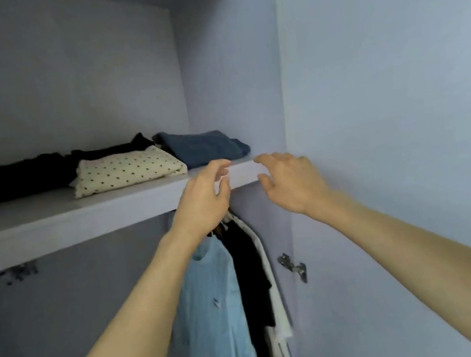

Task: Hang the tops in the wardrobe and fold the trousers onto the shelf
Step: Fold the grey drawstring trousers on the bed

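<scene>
On the wardrobe shelf (49, 220) lie folded black trousers (6, 182), then a spotted cream pair (126, 169), then blue jeans (204, 147). My left hand (203, 198) and my right hand (294, 184) reach up by the shelf edge, a little apart, fingers loose, holding nothing. Below hang a light blue top (214, 305), a black top (250, 271) and a white top (275, 289).

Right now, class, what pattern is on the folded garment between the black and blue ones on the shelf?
Cream with small dark dots, clearest in the head view.
</scene>
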`<state>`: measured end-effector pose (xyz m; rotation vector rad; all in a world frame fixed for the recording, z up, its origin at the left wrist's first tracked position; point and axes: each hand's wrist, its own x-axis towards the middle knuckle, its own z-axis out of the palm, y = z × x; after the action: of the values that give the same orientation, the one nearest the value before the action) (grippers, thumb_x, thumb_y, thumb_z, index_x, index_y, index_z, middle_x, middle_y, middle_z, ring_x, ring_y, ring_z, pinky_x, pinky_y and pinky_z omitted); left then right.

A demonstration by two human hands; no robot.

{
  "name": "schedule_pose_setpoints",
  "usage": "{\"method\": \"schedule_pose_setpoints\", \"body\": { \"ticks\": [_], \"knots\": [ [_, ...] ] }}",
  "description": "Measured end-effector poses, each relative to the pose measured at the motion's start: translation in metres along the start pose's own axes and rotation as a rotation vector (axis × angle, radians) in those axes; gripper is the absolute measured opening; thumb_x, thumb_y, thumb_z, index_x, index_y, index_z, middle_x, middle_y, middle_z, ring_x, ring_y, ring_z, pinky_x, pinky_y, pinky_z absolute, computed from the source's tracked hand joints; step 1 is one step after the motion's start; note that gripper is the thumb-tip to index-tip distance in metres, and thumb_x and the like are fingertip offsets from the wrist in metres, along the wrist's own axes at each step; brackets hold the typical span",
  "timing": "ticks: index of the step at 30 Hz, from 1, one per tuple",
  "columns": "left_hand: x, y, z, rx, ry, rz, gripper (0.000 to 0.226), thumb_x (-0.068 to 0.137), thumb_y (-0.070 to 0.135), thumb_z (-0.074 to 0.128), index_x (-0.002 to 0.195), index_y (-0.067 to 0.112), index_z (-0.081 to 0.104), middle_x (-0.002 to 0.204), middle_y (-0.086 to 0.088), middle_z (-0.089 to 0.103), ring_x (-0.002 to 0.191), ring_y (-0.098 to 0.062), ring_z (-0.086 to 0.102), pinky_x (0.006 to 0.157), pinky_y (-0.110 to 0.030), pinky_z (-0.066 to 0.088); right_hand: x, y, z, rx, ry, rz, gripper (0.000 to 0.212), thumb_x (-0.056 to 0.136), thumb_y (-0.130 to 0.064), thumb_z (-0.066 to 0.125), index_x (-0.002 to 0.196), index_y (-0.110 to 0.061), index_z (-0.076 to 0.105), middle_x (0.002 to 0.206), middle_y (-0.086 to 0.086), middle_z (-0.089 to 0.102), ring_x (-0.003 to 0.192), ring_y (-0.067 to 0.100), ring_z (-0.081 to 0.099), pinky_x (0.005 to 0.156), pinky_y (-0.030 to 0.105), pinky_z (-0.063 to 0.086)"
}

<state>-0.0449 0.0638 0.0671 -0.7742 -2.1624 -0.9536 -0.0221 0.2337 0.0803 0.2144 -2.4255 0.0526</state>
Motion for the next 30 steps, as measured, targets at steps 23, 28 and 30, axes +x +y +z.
{"method": "schedule_pose_setpoints", "body": {
  "ticks": [23,28,30],
  "knots": [
    [-0.276,0.333,0.208,-0.611,-0.814,0.591,0.036,0.096,0.016,0.047,0.132,0.016,0.049,0.131,-0.003,0.055,0.121,-0.019,0.051,0.101,-0.027,0.035,-0.540,0.054,-0.217,-0.331,-0.146,1.140,0.044,0.098,-0.026,0.043,0.141,-0.018,0.037,0.134,0.008,0.051,0.120,0.028,0.049,0.097,0.041,0.041],
    [-0.358,0.419,0.179,-0.752,-0.988,0.789,0.038,0.097,0.023,0.044,0.135,0.025,0.043,0.137,0.002,0.049,0.122,-0.017,0.049,0.100,-0.034,0.041,-0.632,-0.011,-0.291,-0.437,-0.123,1.384,0.045,0.099,-0.026,0.041,0.142,-0.019,0.034,0.137,0.006,0.049,0.123,0.028,0.047,0.097,0.042,0.042],
    [-0.382,0.446,0.166,-0.819,-1.018,0.847,0.038,0.097,0.023,0.043,0.135,0.025,0.043,0.137,0.003,0.049,0.121,-0.015,0.048,0.098,-0.031,0.041,-0.656,-0.039,-0.316,-0.482,-0.101,1.458,0.044,0.099,-0.026,0.041,0.142,-0.019,0.034,0.136,0.006,0.050,0.121,0.028,0.048,0.097,0.042,0.041]
  ]
}}
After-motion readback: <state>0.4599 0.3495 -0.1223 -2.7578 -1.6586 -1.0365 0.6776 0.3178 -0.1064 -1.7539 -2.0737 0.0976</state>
